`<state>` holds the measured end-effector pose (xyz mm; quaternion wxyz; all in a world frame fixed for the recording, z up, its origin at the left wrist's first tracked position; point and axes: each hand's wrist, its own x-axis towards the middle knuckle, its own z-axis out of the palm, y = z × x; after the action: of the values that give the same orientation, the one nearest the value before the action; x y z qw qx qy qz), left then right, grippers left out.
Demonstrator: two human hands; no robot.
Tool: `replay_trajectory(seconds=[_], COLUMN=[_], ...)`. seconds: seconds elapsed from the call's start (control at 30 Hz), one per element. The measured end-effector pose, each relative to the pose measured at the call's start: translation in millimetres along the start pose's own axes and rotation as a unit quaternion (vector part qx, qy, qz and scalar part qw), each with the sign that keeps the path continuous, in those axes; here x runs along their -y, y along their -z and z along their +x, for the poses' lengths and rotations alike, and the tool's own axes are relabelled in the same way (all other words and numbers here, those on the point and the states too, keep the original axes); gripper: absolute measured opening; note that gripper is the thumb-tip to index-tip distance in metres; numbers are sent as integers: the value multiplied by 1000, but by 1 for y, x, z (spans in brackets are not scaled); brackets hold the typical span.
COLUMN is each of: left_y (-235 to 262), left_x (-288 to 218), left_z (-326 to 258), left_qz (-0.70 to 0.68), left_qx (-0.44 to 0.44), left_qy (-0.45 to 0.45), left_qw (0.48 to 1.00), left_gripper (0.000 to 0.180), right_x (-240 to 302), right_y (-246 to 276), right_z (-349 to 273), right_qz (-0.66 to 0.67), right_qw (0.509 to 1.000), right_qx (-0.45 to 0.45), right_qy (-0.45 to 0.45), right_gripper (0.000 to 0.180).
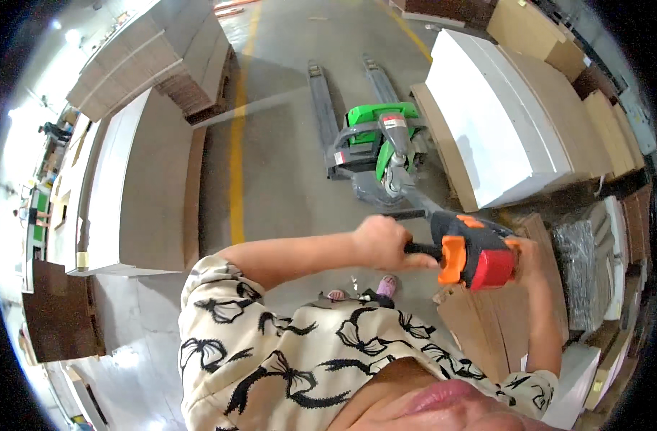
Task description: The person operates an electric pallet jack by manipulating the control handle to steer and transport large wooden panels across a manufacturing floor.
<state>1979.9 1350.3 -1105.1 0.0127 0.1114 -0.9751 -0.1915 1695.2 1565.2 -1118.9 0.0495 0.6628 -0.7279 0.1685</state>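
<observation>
Warehouse or packaging plant: stacked cardboard sheets (pixel 138 187) left, white board stack (pixel 501 122) right, pallet truck (pixel 375 140), yellow floor line (pixel 236 144).

The pallet truck (pixel 375 147) has a glossy green plastic cover and dull grey metal forks; its handle head (pixel 476 251) is smooth orange, red and black plastic. The floor (pixel 285 136) is matt grey concrete. The stacked sheets (pixel 508 108) look like white and brown cardboard.
</observation>
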Motion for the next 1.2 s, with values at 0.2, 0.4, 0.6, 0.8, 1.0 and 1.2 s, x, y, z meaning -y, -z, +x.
replay_trajectory(seconds=[0.2, 0.4, 0.6, 0.8, 1.0, 1.2], left_y=[3, -46, -59, -35, -23, -41], left_x=[-65, -159, -251, -278, -292, -319], left_z=[-102, -178, -215, -256, -290, -316], left_qz=[-12, -4, -52, -86, -73, -90], left_qx=[-33, -66, -87, -94, -108, -109], left_qy=[48, 24, 47, 43, 33, 21], left_qw=[998, 998, 994, 991, 991, 990], left_gripper=[61, 60, 62, 57, 60, 49], right_x=[103, 121, 128, 168, 205, 217], right_y=[65, 74, 124, 156, 177, 189], right_z=[-59, -176, -236, -256, -273, -304], right_qz=[-43, -37, -7, 6, 1, -25], right_qw=[995, 997, 996, 998, 999, 998], right_qx=[82, 67, -20, -18, -6, 13], right_qy=[-39, 21, 85, 53, 36, 63], right_gripper=[44, 54, 59, 62, 64, 60])
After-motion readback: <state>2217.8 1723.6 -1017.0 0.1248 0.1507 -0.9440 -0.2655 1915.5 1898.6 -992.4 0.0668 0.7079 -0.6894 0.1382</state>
